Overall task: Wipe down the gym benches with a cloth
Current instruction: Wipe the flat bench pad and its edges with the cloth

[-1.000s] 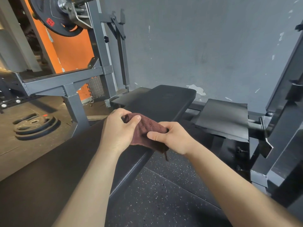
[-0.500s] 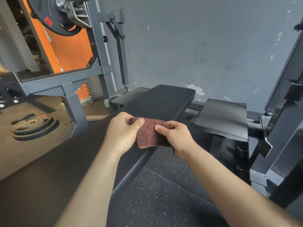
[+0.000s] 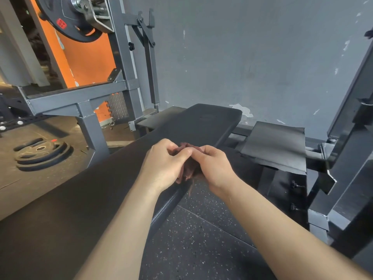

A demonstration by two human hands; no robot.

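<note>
Before a scuffed grey wall (image 3: 252,57), a black padded bench (image 3: 191,126) runs forward, and above its right edge the left hand (image 3: 163,164) and right hand (image 3: 214,168) meet, fingers curled, pinching a bunched maroon cloth (image 3: 188,168) between them, thumbs touching on top.

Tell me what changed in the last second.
The left hand and right hand closed together, bunching the cloth, spread flat between them before, into a wad now mostly hidden. Both still grip it over the bench edge. Bench and floor plates stayed put.
</note>
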